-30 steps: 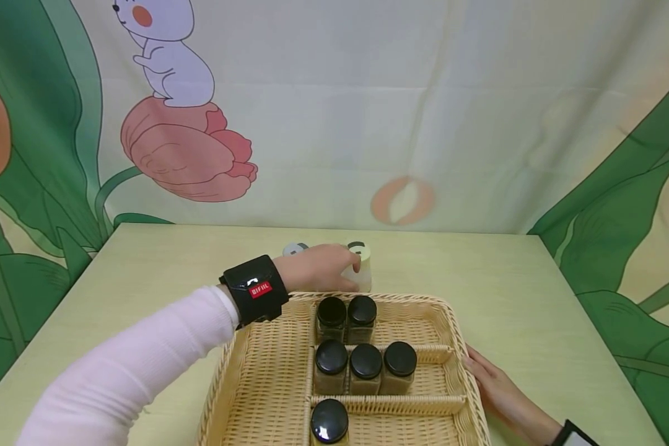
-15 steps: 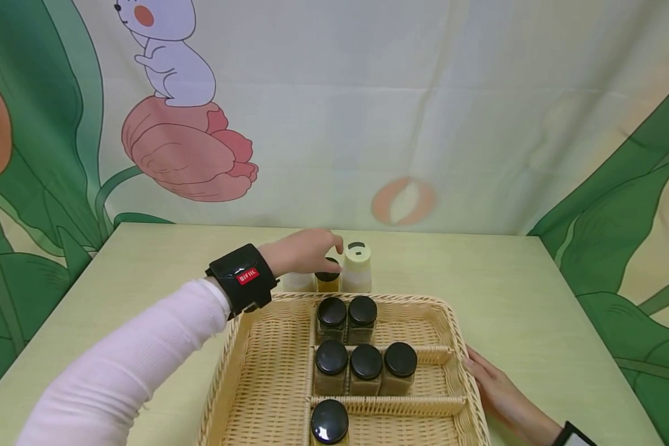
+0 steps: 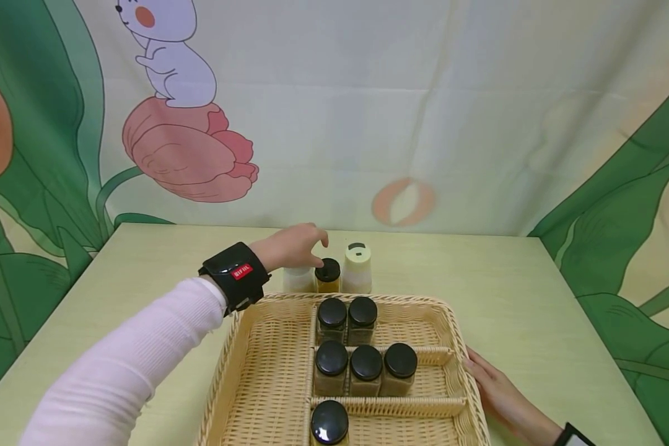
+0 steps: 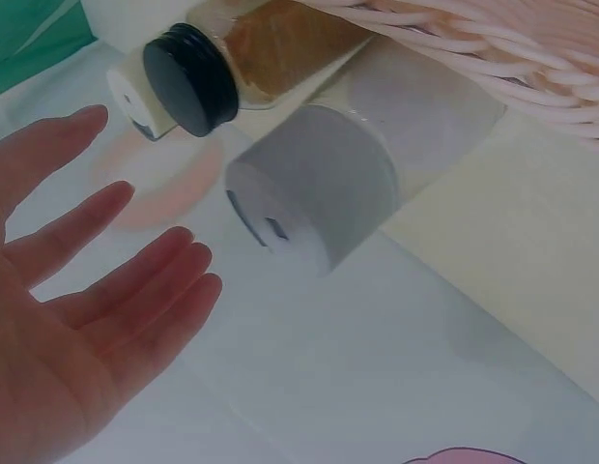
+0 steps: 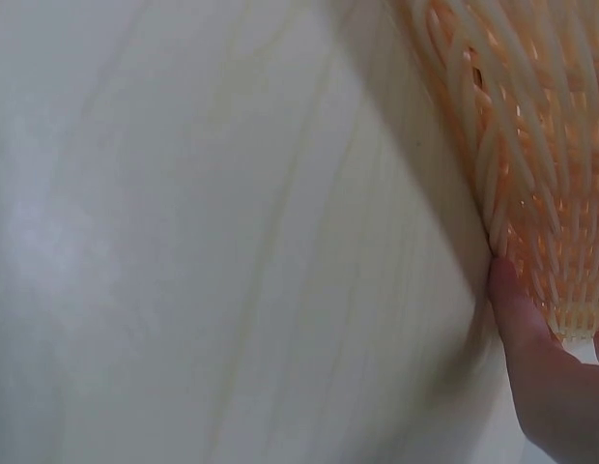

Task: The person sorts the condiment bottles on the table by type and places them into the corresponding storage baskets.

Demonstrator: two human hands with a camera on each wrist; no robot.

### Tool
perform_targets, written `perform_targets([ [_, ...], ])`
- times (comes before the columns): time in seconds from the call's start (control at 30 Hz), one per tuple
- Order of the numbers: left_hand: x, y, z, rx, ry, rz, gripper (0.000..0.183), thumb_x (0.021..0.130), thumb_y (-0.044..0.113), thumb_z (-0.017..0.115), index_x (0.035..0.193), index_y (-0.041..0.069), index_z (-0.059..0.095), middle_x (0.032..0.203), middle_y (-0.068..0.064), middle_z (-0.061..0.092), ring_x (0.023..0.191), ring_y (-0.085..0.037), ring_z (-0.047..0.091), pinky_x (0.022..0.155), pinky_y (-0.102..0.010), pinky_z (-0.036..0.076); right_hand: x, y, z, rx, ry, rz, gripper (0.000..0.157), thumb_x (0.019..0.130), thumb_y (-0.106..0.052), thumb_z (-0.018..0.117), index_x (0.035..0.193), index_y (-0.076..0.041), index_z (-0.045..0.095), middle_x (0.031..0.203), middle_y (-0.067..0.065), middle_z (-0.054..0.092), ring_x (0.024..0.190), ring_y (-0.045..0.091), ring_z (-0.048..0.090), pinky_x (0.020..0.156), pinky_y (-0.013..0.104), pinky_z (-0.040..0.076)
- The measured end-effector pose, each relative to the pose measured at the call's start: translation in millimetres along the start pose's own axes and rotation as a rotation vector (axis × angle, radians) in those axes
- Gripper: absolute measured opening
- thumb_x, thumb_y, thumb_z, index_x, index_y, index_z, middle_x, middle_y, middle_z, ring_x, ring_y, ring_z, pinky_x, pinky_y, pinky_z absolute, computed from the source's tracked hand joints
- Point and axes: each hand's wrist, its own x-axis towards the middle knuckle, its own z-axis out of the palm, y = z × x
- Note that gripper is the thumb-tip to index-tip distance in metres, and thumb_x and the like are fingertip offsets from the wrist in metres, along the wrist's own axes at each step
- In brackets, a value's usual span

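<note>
My left hand (image 3: 294, 249) hovers at the basket's far side with fingers spread, holding nothing. In the left wrist view, its fingers (image 4: 155, 290) are apart from a grey-white capped bottle (image 4: 314, 188) and a black-lidded jar with amber contents (image 4: 280, 48). In the head view that jar (image 3: 327, 277) stands between the grey-white bottle (image 3: 298, 280) and a pale-yellow-capped bottle (image 3: 357, 267). My right hand (image 3: 504, 396) rests against the outer right side of the wicker basket (image 3: 468, 384). Its fingers look nearly straight; part of them is out of frame in the right wrist view.
The basket has a long left compartment (image 3: 275, 371) and compartments on the right, split by woven dividers (image 3: 401, 406). Several black-lidded jars (image 3: 365, 365) stand in these right compartments. The table (image 3: 552, 310) reaches back to a printed curtain (image 3: 334, 124).
My left hand has come away from the pale-yellow-capped bottle and moved left, uncovering the amber jar. The bottle stays standing there. My right hand and the basket look unmoved.
</note>
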Motion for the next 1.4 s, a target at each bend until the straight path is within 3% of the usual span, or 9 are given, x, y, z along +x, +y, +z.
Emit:
perform_targets([
  [0.17, -0.4, -8.5, 3.4, 0.001, 0.019, -0.017, 0.035, 0.078, 0.015, 0.066, 0.108, -0.001, 0.057, 0.1, -0.016, 0.052, 0.081, -0.024, 0.052, 0.075, -0.032, 0.044, -1.4, -0.3, -0.7, 0.011, -0.014, -0.005, 0.072, 0.089, -0.048, 0.04, 0.143, -0.011, 0.011, 0.141, 0.024, 0.019, 0.121, 0.04, 0.032, 0.093, 0.048, 0.034],
  [0.63, 1.8, -18.2, 11.9, -0.011, 0.027, -0.068, 0.037, 0.077, 0.013, 0.065, 0.11, -0.001, 0.056, 0.103, -0.019, 0.051, 0.084, -0.025, 0.051, 0.072, -0.032, 0.045, 0.0, 0.2, -0.1, -0.003, 0.008, 0.014, 0.076, 0.086, -0.052, 0.042, 0.143, -0.012, 0.012, 0.141, 0.024, 0.021, 0.122, 0.039, 0.033, 0.092, 0.048, 0.035],
  [0.9, 3.6, -25.0, 19.2, -0.005, 0.036, -0.052, 0.035, 0.077, 0.011, 0.065, 0.108, -0.004, 0.058, 0.104, -0.02, 0.055, 0.093, -0.028, 0.052, 0.08, -0.035, 0.044, 1.1, 0.4, -0.2, 0.004, 0.004, 0.015, 0.077, 0.086, -0.053, 0.042, 0.143, -0.012, 0.012, 0.141, 0.024, 0.021, 0.122, 0.039, 0.032, 0.091, 0.048, 0.036],
  [1.4, 7.3, -33.5, 32.0, -0.046, 0.054, -0.04, 0.036, 0.075, 0.006, 0.068, 0.107, -0.004, 0.056, 0.099, -0.018, 0.056, 0.091, -0.03, 0.052, 0.077, -0.036, 0.045, -0.1, 0.9, -0.6, 0.015, -0.006, -0.001, 0.076, 0.087, -0.051, 0.042, 0.143, -0.012, 0.01, 0.14, 0.025, 0.021, 0.121, 0.04, 0.033, 0.09, 0.048, 0.037],
])
